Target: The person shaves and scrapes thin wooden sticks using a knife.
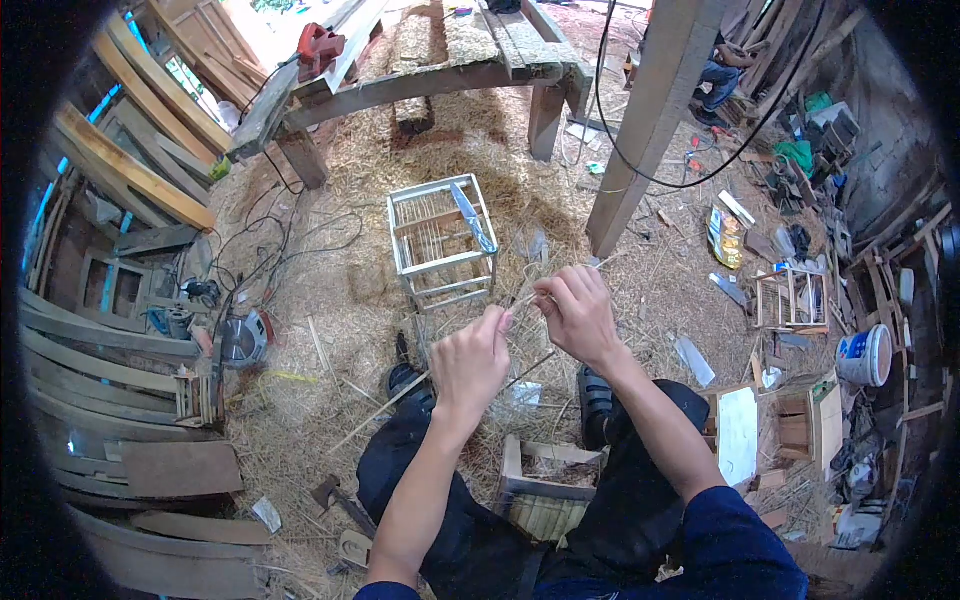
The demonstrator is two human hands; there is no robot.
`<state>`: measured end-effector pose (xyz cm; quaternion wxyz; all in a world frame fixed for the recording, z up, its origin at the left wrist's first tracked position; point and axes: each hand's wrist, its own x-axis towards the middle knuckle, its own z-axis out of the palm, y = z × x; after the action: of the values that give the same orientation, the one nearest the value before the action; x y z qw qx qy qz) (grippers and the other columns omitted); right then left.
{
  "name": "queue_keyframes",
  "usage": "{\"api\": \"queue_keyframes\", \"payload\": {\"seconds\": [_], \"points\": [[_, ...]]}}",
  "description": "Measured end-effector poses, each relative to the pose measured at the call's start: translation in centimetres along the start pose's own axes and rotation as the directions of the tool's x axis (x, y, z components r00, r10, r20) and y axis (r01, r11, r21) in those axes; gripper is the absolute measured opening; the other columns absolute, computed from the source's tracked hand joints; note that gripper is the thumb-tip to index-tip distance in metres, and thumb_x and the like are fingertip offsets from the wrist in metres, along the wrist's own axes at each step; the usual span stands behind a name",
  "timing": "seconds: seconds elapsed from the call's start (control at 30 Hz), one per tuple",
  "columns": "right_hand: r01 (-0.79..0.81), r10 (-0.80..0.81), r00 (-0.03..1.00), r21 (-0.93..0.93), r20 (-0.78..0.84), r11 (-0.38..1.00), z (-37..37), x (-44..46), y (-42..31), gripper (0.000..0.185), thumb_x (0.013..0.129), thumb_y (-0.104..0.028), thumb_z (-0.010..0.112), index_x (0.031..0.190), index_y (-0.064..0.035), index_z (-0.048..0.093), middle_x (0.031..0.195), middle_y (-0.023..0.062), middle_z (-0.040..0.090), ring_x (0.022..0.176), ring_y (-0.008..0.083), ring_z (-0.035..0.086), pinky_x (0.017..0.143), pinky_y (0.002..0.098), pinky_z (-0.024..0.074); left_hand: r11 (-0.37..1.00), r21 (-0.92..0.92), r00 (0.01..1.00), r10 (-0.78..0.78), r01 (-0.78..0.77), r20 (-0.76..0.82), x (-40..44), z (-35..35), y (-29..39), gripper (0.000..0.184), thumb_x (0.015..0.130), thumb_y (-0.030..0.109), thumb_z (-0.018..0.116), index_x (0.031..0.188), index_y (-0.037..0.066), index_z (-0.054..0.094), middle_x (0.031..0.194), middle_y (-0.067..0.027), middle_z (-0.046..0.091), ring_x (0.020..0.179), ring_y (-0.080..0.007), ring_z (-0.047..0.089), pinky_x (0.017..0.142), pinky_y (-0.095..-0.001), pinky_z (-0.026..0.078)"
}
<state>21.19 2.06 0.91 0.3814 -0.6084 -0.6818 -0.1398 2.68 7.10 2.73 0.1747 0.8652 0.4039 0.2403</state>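
My left hand (pixel 470 365) and my right hand (pixel 578 315) are raised close together above my knees. Both are closed on a thin wooden strip (pixel 385 408), pinched between thumb and fingers. Its long end slants down to the left past my left hand. Just beyond my hands, a small wooden slatted frame (pixel 437 228) stands on the floor. A long blue-grey, knife-like object (pixel 470 214) lies across its top right side. Between my legs sits a low wooden box (pixel 550 488) with slats.
Wood shavings and strips cover the floor. Ahead stands a workbench (pixel 420 90) with a red power tool (pixel 318 50); a post (pixel 655 120) rises to its right. A circular saw (pixel 245 338) and cables lie left. A white bucket (pixel 865 355) and another person (pixel 722 75) are at right.
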Motion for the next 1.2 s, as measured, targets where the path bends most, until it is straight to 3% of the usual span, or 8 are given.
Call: {"api": "queue_keyframes", "payload": {"seconds": [0.2, 0.53, 0.63, 0.77, 0.87, 0.97, 1.1, 1.2], "points": [[-0.126, 0.125, 0.99, -0.019, -0.059, 0.992, 1.9, 0.4, -1.2, 0.017, 0.084, -0.012, 0.07, 0.095, -0.0047, 0.06, 0.084, 0.0108, 0.056, 0.08, 0.0299, 0.056, 0.073, 0.0404, 0.0418, 0.995, -0.06, 0.994, -0.078, 0.074, -0.07, 1.0, 1.1, 0.8, 0.02, 0.101, 0.025, 0.053, 0.102, 0.01, 0.065, 0.08, -0.0162, 0.07, 0.071, -0.0389, 0.068, 0.061, -0.0489, 0.05], [-0.255, 0.255, 0.967, 0.159, 0.017, 0.954, 0.7, -0.2, -1.4, 0.017, 0.098, -0.019, 0.059, 0.096, -0.0014, 0.06, 0.082, 0.0164, 0.062, 0.076, 0.0362, 0.059, 0.069, 0.0425, 0.0442, 0.996, -0.044, 0.968, 0.064, -0.076, -0.242, 1.3, 1.7, 0.5, 0.027, 0.096, 0.032, 0.063, 0.089, 0.006, 0.069, 0.079, -0.0139, 0.069, 0.071, -0.0362, 0.067, 0.063, -0.0456, 0.051], [-0.469, 0.422, 0.883, 0.359, 0.204, 0.807, -0.8, -0.4, -0.5, 0.026, 0.102, -0.021, 0.055, 0.088, 0.0004, 0.056, 0.067, 0.0124, 0.054, 0.062, 0.0273, 0.054, 0.059, 0.0374, 0.0405, 0.99, -0.058, 0.98, 0.114, -0.125, -0.164, 1.0, 1.1, 0.9, 0.028, 0.094, 0.033, 0.065, 0.087, 0.007, 0.071, 0.077, -0.0132, 0.068, 0.068, -0.0341, 0.066, 0.06, -0.0433, 0.05], [-0.581, 0.432, 0.814, 0.573, 0.389, 0.578, -2.2, -1.3, 1.0, 0.041, 0.106, -0.031, 0.051, 0.079, -0.0011, 0.049, 0.066, -0.0052, 0.038, 0.066, 0.0048, 0.035, 0.055, 0.0294, 0.0336, 0.975, -0.073, 0.978, 0.208, -0.208, 0.003, 0.9, 0.0, 0.9, 0.03, 0.093, 0.036, 0.066, 0.087, 0.007, 0.072, 0.074, -0.0133, 0.068, 0.066, -0.0319, 0.066, 0.057, -0.0412, 0.049], [-0.618, 0.367, 0.786, 0.633, 0.497, 0.466, -2.9, -1.5, 1.3, 0.04, 0.107, -0.034, 0.05, 0.08, -0.0045, 0.052, 0.071, -0.0083, 0.042, 0.067, 0.0032, 0.037, 0.057, 0.0268, 0.0351, 0.969, -0.123, 0.975, 0.222, -0.216, 0.033, 0.7, -0.2, 0.9, 0.028, 0.093, 0.033, 0.068, 0.086, 0.007, 0.073, 0.072, -0.0138, 0.067, 0.061, -0.0298, 0.065, 0.055, -0.0394, 0.047], [-0.573, 0.406, 0.797, 0.773, 0.448, 0.272, -2.6, -1.2, 0.4, 0.037, 0.106, -0.038, 0.05, 0.084, -0.0084, 0.057, 0.077, -0.0099, 0.046, 0.07, 0.0022, 0.04, 0.061, 0.023, 0.0367, 0.927, -0.353, 0.991, 0.136, -0.123, 0.011, 0.6, 0.2, 1.2, 0.024, 0.093, 0.027, 0.069, 0.089, 0.004, 0.074, 0.067, -0.0137, 0.064, 0.055, -0.0247, 0.061, 0.053, -0.0363, 0.045], [-0.66, 0.497, 0.629, 0.748, 0.598, -0.064, -2.7, -0.9, -0.5, 0.035, 0.104, -0.041, 0.054, 0.088, -0.0108, 0.061, 0.08, -0.0108, 0.048, 0.071, 0.0013, 0.042, 0.063, 0.0214, 0.0382, 0.875, -0.479, 0.992, 0.113, -0.073, 0.056, 1.0, 0.0, 1.8, 0.021, 0.093, 0.023, 0.07, 0.093, 0.002, 0.074, 0.065, -0.0118, 0.063, 0.055, -0.0168, 0.056, 0.054, -0.0325, 0.044], [-0.684, 0.484, 0.639, 0.729, 0.599, 0.0, -2.4, -0.7, -0.2, 0.035, 0.101, -0.041, 0.059, 0.082, -0.0115, 0.061, 0.076, -0.0114, 0.047, 0.069, 0.0001, 0.041, 0.061, 0.0204, 0.0357, 0.875, -0.483, 0.977, 0.085, 0.022, 0.198, 1.2, -0.9, 1.1, 0.024, 0.093, 0.027, 0.07, 0.096, 0.004, 0.075, 0.067, -0.0115, 0.065, 0.055, -0.0161, 0.057, 0.055, -0.0328, 0.045]]}}
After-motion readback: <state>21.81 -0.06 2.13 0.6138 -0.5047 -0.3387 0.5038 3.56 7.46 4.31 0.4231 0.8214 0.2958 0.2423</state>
